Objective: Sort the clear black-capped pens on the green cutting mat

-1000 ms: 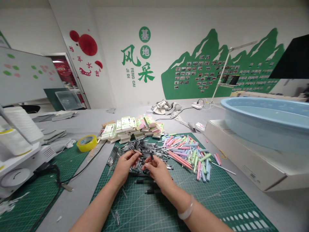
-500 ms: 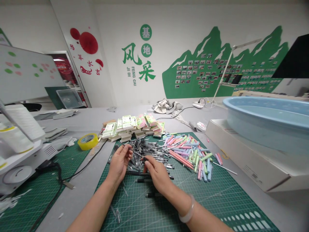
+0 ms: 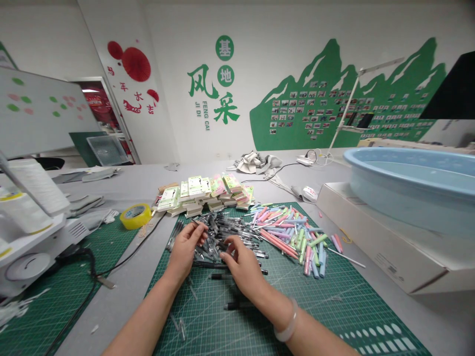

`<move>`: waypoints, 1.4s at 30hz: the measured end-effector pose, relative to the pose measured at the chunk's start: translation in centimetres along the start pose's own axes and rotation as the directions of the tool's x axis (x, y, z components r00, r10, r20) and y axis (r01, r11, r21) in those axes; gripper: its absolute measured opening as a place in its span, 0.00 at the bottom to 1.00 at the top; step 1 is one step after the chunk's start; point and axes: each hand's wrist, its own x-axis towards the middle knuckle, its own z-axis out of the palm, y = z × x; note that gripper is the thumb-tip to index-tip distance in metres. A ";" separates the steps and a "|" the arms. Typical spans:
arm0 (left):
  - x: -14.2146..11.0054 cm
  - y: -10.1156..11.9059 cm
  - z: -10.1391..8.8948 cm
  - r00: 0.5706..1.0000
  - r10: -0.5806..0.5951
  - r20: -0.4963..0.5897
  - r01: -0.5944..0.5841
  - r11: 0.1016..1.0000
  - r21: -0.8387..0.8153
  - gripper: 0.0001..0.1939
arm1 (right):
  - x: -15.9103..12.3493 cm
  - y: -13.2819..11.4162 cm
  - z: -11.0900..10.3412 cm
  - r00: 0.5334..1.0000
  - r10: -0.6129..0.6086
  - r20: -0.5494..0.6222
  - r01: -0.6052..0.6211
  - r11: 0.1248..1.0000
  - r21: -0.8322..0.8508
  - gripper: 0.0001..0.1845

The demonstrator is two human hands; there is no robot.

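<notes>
My left hand [image 3: 188, 241] is closed in a pinch at the left of a heap of black and clear pens [image 3: 237, 230]. A thin dark pen part [image 3: 194, 220] shows at its fingertips. My right hand [image 3: 240, 259] hovers over the heap's near side, thumb and fingers curled together; a dark piece seems to sit at its fingertips, too blurred to name. Below the hands, a few black-ended pens [image 3: 218, 277] rest on the green cutting mat [image 3: 297, 316]. Pastel pink, green, blue and purple pen barrels [image 3: 289, 232] are piled to the right.
Small printed boxes [image 3: 200, 190] are stacked behind the pens. Yellow tape [image 3: 135, 216] and a white machine [image 3: 33, 247] with thread cones stand left. At right, a blue basin [image 3: 408, 193] rests on a white box [image 3: 382, 247]. Crumpled cloth [image 3: 256, 162] lies at the back.
My left hand has shifted slightly to the right, toward the right hand. The right hand's fingers have curled and risen a little. The pen heap looks much the same.
</notes>
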 end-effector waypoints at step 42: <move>1.1 0.0 -4.0 0.804 -0.213 0.555 -0.473 0.337 0.814 0.10 | -2.1 -0.5 2.3 0.858 -0.063 0.510 -0.322 0.707 0.629 0.12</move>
